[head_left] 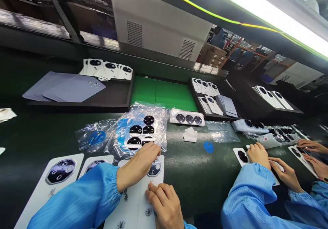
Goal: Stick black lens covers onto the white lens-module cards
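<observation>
My left hand (140, 162) reaches across from the left, its fingers bent together and pointing down over the top of a white phone back panel (141, 201). The fingertips are hidden, so what they pinch cannot be made out. Beside them shows the dark lens decoration (155, 168) on that panel. Lower down, my right hand (166, 203) rests with curled fingers on the panel's right side, holding it. Just beyond my left hand, black lens stickers (135, 142) lie on a clear plastic bag (160, 142). Two more white panels (38, 194) lie to the left, partly under my left sleeve.
Behind are a black tray (112, 100) with grey sheets (69, 87) and white panels, and another tray (205, 111) of panels. A bundle of lens stickers (188, 117), a white cloth (190, 134) and a blue film piece (208, 147) lie mid-table. Co-workers' hands (258, 155) handle panels at right.
</observation>
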